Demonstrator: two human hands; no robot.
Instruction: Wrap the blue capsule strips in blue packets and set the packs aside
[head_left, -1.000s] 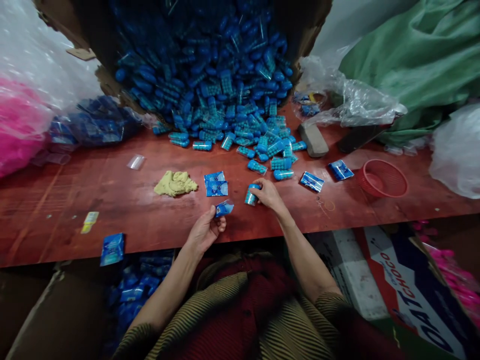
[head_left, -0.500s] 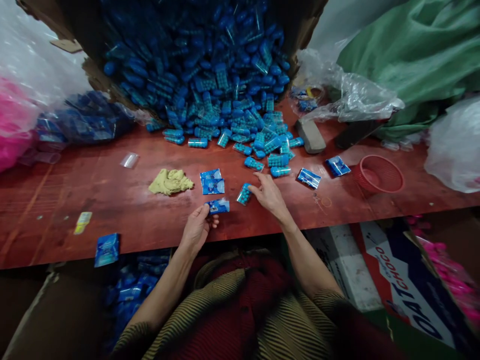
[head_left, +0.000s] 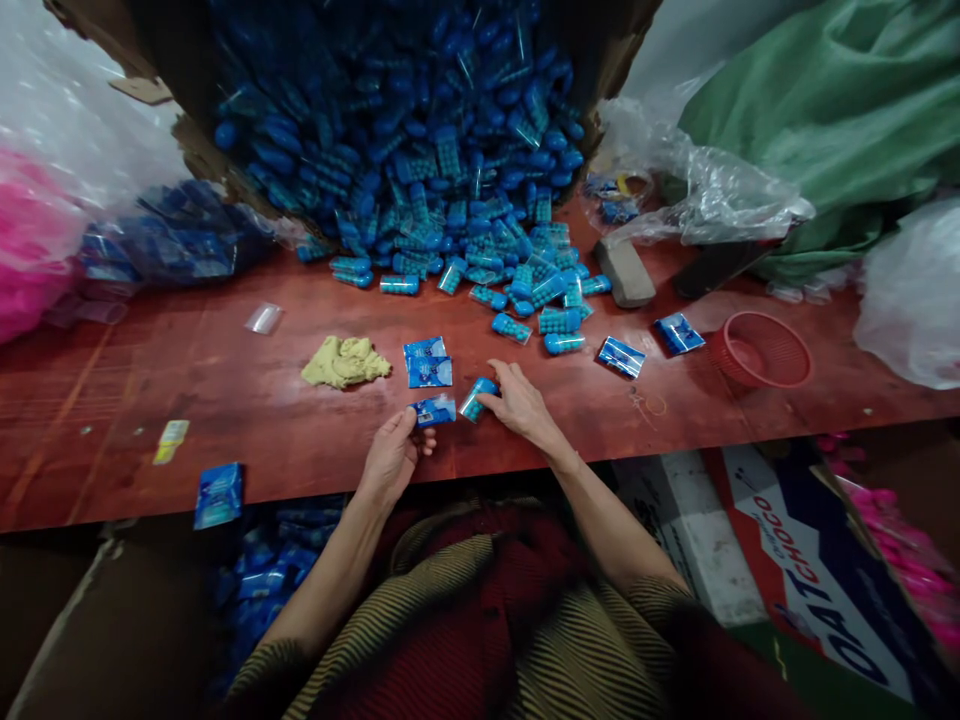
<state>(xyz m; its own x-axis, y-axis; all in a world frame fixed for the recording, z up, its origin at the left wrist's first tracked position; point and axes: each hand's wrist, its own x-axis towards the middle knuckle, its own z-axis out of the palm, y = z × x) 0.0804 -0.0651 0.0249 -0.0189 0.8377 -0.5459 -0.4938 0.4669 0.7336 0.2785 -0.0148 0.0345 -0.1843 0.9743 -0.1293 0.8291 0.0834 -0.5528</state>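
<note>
The sachet (head_left: 438, 409) is blue, the sleeves (head_left: 264, 664) striped yellow-black.

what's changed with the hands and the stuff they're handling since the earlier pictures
The right hand has moved left with the blue-capped bead container, bringing it nearer the left hand. The blue packet pinched in that hand has turned from tilted to flatter. The yellow cloth, pair of overlapping packets and red basket stayed put.

Crumpled yellow cloth (head_left: 345, 363), gray block (head_left: 627, 274), red basket (head_left: 723, 358); draped green fabric (head_left: 832, 130)
</note>
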